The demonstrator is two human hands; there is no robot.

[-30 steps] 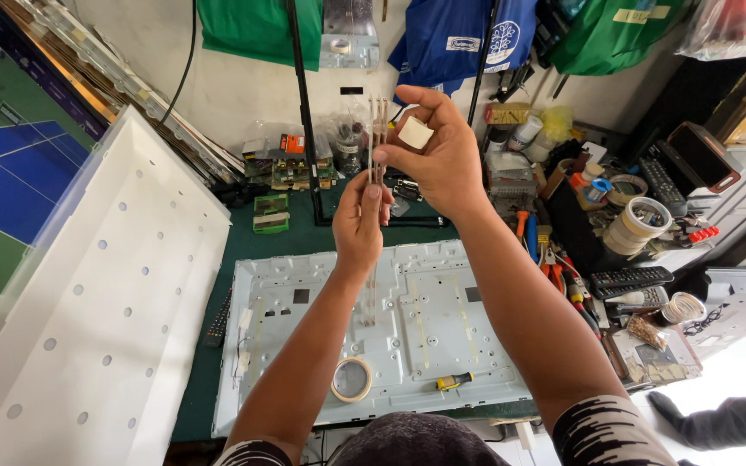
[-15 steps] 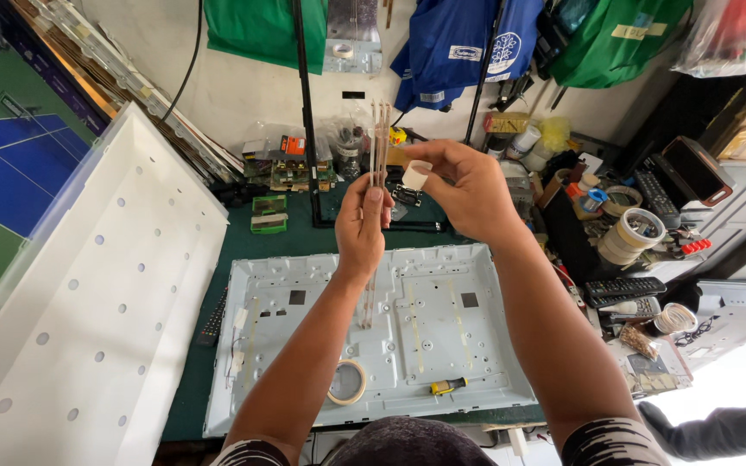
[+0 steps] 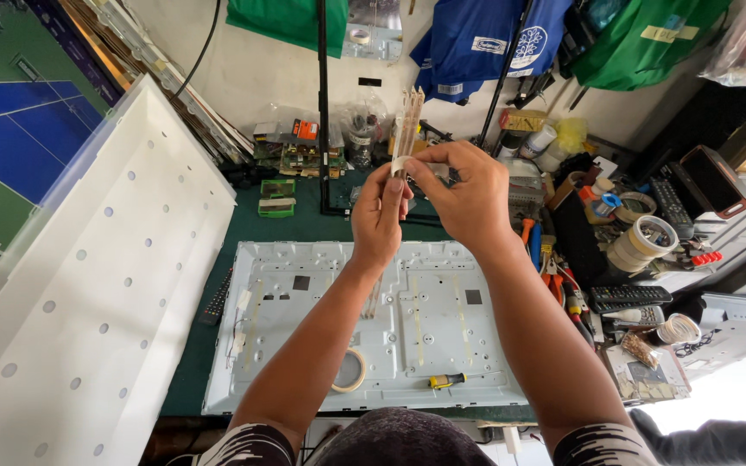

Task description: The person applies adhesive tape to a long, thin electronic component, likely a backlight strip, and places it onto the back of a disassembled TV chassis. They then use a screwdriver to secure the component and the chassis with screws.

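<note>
While both hands, left (image 3: 379, 216) and right (image 3: 468, 194), pinch the strips (image 3: 407, 129) at upper centre, keep them aligned upright.

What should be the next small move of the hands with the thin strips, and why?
Probably the right hand should press the white tape down around the bundle of thin strips. The left hand holds the bundle upright above the metal panel, and the tape seems only partly wrapped.
</note>
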